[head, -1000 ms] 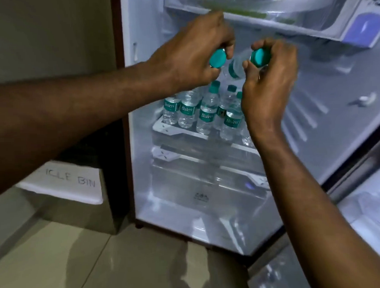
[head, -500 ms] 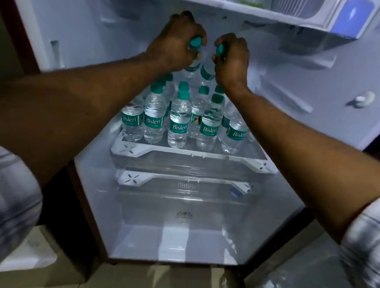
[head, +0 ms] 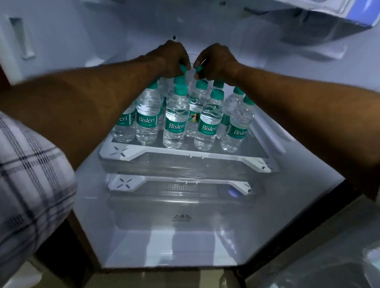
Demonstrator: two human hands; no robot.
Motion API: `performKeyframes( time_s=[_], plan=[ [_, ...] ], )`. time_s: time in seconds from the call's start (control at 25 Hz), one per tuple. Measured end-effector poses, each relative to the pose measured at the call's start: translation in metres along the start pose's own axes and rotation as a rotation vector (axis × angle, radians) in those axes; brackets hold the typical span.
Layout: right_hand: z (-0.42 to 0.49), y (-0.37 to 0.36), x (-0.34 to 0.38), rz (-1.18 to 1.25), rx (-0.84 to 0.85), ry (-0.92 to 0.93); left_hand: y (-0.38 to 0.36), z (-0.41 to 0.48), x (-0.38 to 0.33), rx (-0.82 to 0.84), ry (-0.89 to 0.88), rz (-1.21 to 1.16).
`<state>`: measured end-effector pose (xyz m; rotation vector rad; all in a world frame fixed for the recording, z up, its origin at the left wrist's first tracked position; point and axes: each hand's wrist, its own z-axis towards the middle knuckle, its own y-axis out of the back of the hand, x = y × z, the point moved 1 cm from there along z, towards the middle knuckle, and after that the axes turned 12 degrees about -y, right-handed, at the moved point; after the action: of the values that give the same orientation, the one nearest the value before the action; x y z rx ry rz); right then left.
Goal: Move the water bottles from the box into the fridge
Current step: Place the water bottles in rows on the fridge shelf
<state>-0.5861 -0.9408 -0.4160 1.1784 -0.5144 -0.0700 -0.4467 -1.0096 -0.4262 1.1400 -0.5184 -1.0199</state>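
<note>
Several clear water bottles (head: 176, 120) with teal caps and green Bisleri labels stand upright on the fridge's glass shelf (head: 185, 153). My left hand (head: 173, 58) reaches deep over the back rows and grips the teal cap of a water bottle (head: 184, 69). Just right of it, my right hand (head: 217, 62) grips the cap of another water bottle (head: 198, 70). The bodies of both held bottles are hidden behind the standing ones. The box is out of sight.
Below the shelf sits a second white-framed shelf (head: 179, 185) over a clear drawer (head: 183, 217). A freezer compartment (head: 322, 12) overhangs at the top right. The fridge's side walls close in left and right. The open door's edge (head: 318, 268) lies at the bottom right.
Both hands have gone deeper into the fridge and lower, carrying their bottles toward the back rows. The view has closed in on the shelf.
</note>
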Motion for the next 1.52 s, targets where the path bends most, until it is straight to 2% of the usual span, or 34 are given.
performKeyframes(
  time_s=[0.32,0.52,0.64,0.76,1.04,1.16,1.52],
  plan=[
    [-0.002,0.005,0.009,-0.202,0.138,0.024,0.006,-0.003,-0.003,0.053,-0.013,0.086],
    [-0.002,-0.002,0.008,-0.230,0.024,0.121,0.003,-0.011,-0.013,0.038,0.019,0.187],
    [-0.005,0.000,0.007,-0.180,-0.023,0.082,0.001,-0.023,-0.019,0.046,0.042,0.238],
    [-0.020,-0.001,0.004,-0.149,-0.067,0.148,0.001,-0.043,-0.021,0.028,-0.003,0.269],
    [-0.076,0.003,0.019,0.044,-0.072,0.217,0.037,-0.100,-0.051,-0.059,0.079,0.314],
    [-0.107,0.000,0.021,0.053,-0.117,0.284,0.047,-0.125,-0.061,-0.077,0.115,0.302],
    [-0.182,-0.020,0.019,0.024,-0.156,0.360,0.028,-0.218,-0.102,0.026,0.147,0.375]
  ],
)
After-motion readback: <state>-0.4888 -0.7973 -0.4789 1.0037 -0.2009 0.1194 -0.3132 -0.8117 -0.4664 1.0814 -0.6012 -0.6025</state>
